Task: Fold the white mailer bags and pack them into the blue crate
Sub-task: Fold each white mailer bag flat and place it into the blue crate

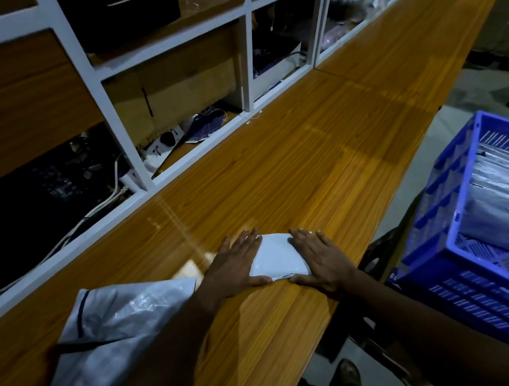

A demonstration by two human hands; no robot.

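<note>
Mailer bag [278, 256] between bag pile [104, 330], crate [480, 294]

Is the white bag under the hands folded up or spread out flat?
Folded. The white mailer bag is a small, compact rectangle, and the left hand and right hand press flat on its ends.

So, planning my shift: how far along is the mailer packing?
Done: packed mailers in the blue plastic crate. In hand: left hand and right hand press a folded white mailer bag on the wooden counter. Left: crating it; the grey sack may hold more.
</note>
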